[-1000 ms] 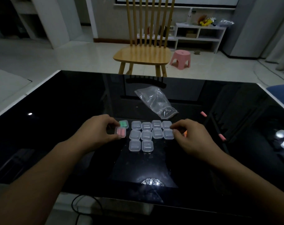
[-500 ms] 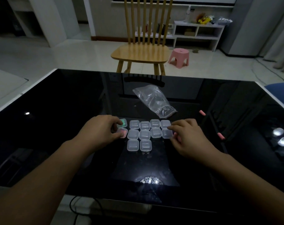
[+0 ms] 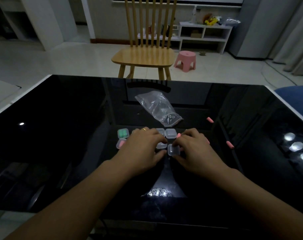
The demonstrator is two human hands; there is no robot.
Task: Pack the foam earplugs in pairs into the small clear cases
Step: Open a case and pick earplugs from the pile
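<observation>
Black table (image 3: 60, 135): two loose pink earplugs (image 3: 210, 120)

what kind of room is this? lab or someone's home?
Most likely a home living room, not a lab: a wooden chair and pink plastic stool stand on a tiled floor, with toys on a low white shelf unit behind the glossy black table.

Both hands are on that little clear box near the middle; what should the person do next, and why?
Probably flip open the empty clear case that the right hand and left hand pinch. It looks closed, two filled cases, green and pink, sit left, and loose pink earplugs wait on the table.
</observation>
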